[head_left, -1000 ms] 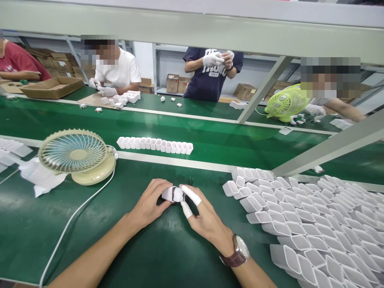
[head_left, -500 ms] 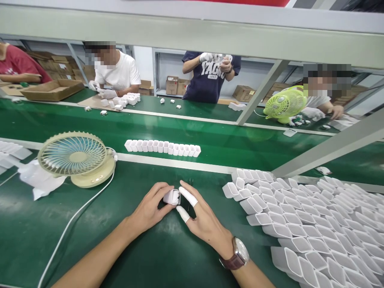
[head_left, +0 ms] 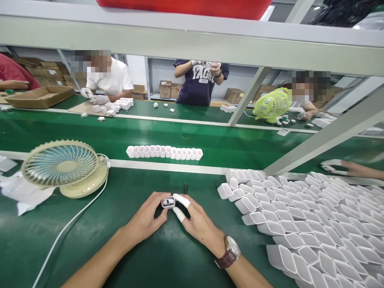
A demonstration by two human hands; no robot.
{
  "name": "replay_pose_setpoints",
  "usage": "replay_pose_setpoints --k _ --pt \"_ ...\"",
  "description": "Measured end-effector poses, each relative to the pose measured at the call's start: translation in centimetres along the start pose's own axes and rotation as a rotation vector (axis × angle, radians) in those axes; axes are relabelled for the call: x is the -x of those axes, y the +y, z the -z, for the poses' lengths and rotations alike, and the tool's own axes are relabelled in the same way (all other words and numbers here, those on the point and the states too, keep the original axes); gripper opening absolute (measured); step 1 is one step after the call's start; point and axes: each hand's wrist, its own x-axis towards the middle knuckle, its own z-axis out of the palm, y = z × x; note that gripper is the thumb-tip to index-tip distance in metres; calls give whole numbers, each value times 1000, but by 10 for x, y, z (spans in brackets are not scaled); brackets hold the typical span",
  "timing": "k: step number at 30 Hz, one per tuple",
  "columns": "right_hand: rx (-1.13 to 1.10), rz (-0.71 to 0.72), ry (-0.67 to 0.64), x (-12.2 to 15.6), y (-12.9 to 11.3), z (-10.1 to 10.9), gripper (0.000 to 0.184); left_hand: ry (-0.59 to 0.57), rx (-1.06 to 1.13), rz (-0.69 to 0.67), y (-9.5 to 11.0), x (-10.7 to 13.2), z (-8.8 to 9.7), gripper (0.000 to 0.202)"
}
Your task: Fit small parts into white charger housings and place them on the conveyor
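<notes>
Both hands pinch one small white plastic charger shell [head_left: 168, 202] above the green table's near middle: left hand [head_left: 146, 219] closed around it, right hand [head_left: 198, 225] touching with white-capped fingertips [head_left: 181, 199]. Judging by the large heap of empty white shells [head_left: 300, 224] at the right edge, much remains.

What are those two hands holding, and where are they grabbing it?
A small white plastic part, pinched at its ends: left hand on its left side, right hand with white-covered fingertips on its right.

green conveyor belt [head_left: 210, 142] | grey steel frame [head_left: 192, 44] | shelving with cardboard boxes [head_left: 165, 89] behind | white wall
</notes>
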Motion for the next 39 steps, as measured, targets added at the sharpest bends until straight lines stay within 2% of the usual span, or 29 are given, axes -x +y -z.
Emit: replay_pose_setpoints --k 6,14,21,29,35,39 --pt "34 16 -5 1 2 -1 51 -17 -40 7 -4 0 3 30" --pt "-6 25 -11 0 4 -2 47 21 -92 -137 -9 -3 5 13" --pt "7 52 12 0 2 0 42 56 -64 -197 -6 -5 6 16" --pt "17 74 24 -2 0 2 39 75 -28 -186 1 -7 7 13" --pt "113 96 -111 -3 -7 11 49 110 43 -150 4 -8 7 10" --pt "179 120 -116 -4 -7 10 53 75 95 -116 6 -8 9 8"
